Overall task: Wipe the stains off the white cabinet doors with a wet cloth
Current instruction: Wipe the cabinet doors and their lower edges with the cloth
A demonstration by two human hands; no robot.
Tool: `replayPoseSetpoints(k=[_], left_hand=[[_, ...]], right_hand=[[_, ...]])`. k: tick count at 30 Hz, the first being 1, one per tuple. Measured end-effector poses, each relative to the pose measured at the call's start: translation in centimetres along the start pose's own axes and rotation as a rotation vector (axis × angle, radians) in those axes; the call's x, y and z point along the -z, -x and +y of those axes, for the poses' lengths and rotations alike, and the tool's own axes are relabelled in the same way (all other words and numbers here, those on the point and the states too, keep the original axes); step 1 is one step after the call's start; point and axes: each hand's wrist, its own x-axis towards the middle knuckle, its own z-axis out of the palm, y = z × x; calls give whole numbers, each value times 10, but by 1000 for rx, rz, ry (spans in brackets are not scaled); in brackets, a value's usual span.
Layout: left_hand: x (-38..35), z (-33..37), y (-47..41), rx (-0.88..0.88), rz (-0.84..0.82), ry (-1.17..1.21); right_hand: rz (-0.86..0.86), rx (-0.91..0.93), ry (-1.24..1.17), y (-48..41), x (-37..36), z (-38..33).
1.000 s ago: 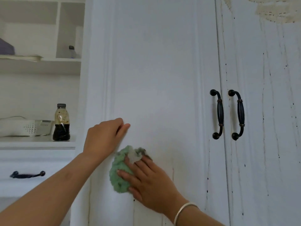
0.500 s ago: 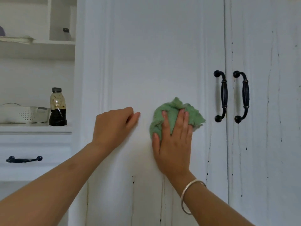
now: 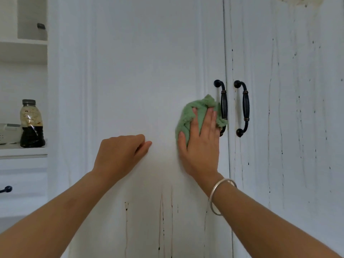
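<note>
My right hand (image 3: 201, 146) lies flat with straight fingers on a crumpled green cloth (image 3: 188, 112), pressing it against the left white cabinet door (image 3: 139, 71). The cloth's right edge overlaps that door's black handle (image 3: 224, 107). My left hand (image 3: 119, 153) rests on the same door to the left, fingers curled in, holding nothing. Dark drip stains (image 3: 162, 211) run down the lower part of this door. The right door (image 3: 288, 127) carries many dark specks and streaks.
The right door's black handle (image 3: 245, 108) stands just past the door gap. A bottle of dark liquid (image 3: 31, 125) sits on a white counter ledge (image 3: 22, 151) at the left, with open shelves above and a drawer pull (image 3: 5, 189) below.
My right hand has swept the cloth up and to the right across the left door, from beside my left hand to the door handle. My left hand has stayed on the door.
</note>
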Motion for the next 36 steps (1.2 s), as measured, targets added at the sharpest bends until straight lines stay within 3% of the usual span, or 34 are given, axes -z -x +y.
replayPoseSetpoints(k=[10,15,19,21,25,28,30,33,36], left_hand=[[0,-4,24,99,19,-49],[5,-4,19,66,-48,-16],[7,-11,18,67,-87,11],[9,-13,19,76,-79,8],[9,-23,29,70,-78,-1],[6,-22,37,16,-87,-15],[6,-20,38,21,-80,-4],[7,-21,38,34,-86,-23],[4,-19,40,51,-50,-38]], right_hand=[[-45,-40,23,145,-20,46],[-42,84,12,104,-12,32],[-17,35,-11,95,-24,-26],[-56,192,-1,128,-37,-47],[-296,711,93,202,-51,-64],[-376,863,100,199,-46,-52],[-257,810,80,173,-40,-33],[-78,398,55,120,-24,-3],[8,204,21,98,-20,2]])
